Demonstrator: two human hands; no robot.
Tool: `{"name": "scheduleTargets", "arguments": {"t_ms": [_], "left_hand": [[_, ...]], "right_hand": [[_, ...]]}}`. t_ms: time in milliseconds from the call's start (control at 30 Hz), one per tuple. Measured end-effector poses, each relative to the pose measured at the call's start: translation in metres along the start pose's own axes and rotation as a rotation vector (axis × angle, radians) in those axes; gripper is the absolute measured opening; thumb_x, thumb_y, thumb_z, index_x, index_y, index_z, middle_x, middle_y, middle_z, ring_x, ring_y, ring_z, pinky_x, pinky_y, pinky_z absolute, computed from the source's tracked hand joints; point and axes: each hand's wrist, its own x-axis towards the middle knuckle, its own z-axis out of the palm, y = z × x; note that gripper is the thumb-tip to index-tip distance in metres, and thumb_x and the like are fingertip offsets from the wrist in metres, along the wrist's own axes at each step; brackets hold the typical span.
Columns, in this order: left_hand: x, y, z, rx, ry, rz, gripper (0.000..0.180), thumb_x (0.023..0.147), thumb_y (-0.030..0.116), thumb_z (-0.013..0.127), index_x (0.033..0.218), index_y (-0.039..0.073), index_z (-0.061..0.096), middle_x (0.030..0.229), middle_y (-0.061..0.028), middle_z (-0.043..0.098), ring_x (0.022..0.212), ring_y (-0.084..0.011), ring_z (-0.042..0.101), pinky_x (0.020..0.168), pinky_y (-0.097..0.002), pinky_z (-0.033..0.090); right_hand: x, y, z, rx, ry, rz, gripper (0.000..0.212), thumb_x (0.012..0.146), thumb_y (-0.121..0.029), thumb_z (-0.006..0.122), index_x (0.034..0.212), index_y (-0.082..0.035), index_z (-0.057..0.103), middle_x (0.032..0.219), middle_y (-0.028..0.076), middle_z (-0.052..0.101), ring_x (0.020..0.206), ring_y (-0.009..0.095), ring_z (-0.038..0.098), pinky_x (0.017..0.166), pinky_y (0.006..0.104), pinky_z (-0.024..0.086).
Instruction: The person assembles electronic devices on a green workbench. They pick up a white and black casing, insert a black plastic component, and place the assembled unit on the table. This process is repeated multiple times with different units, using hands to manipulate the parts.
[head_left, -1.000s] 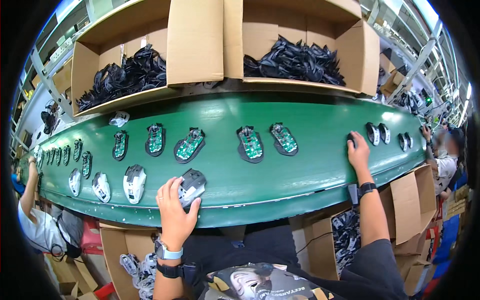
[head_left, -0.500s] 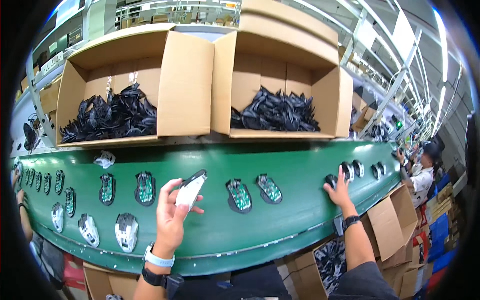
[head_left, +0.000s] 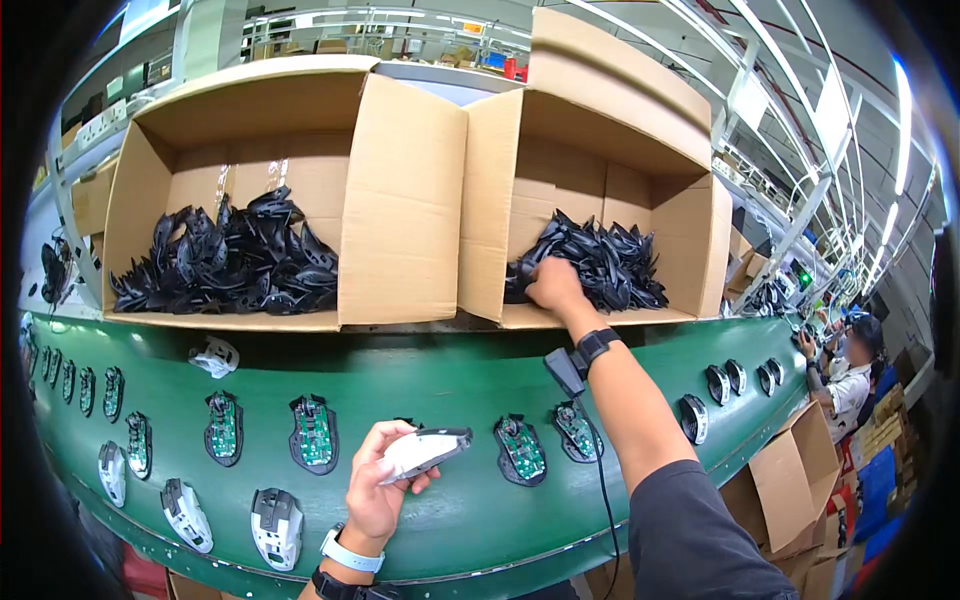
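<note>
My left hand (head_left: 385,480) is closed around a white and black computer mouse shell (head_left: 420,453), held tilted above the green conveyor belt. My right hand (head_left: 556,285) reaches into the right cardboard box (head_left: 600,150), at the near left edge of a heap of curved black plastic parts (head_left: 610,265). Its fingers are curled down among them; whatever they grip is hidden. Mouse bases with green circuit boards, such as this one (head_left: 520,450), lie on the belt beyond the left hand. A white and black mouse shell (head_left: 276,527) lies to its left.
The green belt (head_left: 440,540) runs across, carrying several mouse bases, shells and assembled mice (head_left: 693,418). Another cardboard box (head_left: 400,200) holds more black parts at the left. A black cable (head_left: 606,490) hangs beside my right forearm. A co-worker (head_left: 850,370) sits at far right.
My right hand has moved from a mouse on the right of the belt up into the right box. The left hand has tipped its shell flatter. The view has shifted.
</note>
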Motion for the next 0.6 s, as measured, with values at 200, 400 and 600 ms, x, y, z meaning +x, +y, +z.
{"name": "scheduleTargets", "arguments": {"t_ms": [200, 400, 600], "left_hand": [[-0.001, -0.011, 0.006, 0.214, 0.029, 0.104, 0.058, 0.103, 0.037, 0.061, 0.145, 0.000, 0.047, 0.132, -0.0181, 0.060, 0.112, -0.0272, 0.064, 0.098, -0.0383, 0.051], [0.004, -0.011, 0.009, 0.703, 0.034, 0.472, 0.080, 0.081, 0.031, 0.091, 0.145, -0.002, 0.055, 0.128, -0.0158, 0.056, 0.117, -0.0257, 0.059, 0.102, -0.0359, 0.048], [0.001, -0.002, -0.003, 0.809, 0.161, 0.562, 0.093, 0.060, 0.038, 0.101, 0.136, -0.002, 0.066, 0.126, -0.0143, 0.056, 0.109, -0.0229, 0.062, 0.091, -0.0351, 0.055]], "right_hand": [[-0.060, 0.003, -0.062, 0.939, 0.094, -0.029, 0.021, 0.093, -0.016, 0.078, 0.102, 0.002, 0.076, 0.088, 0.008, 0.075, 0.076, 0.016, 0.066, 0.073, 0.0315, 0.056], [-0.255, -0.077, -0.059, 1.919, -0.386, -0.180, 0.024, 0.092, -0.009, 0.080, 0.109, 0.000, 0.066, 0.100, 0.013, 0.075, 0.081, 0.019, 0.071, 0.072, 0.0325, 0.059], [-0.294, -0.125, -0.042, 2.079, -0.493, -0.073, 0.020, 0.093, -0.004, 0.079, 0.110, 0.002, 0.070, 0.101, 0.012, 0.074, 0.085, 0.019, 0.072, 0.076, 0.0332, 0.062]]}}
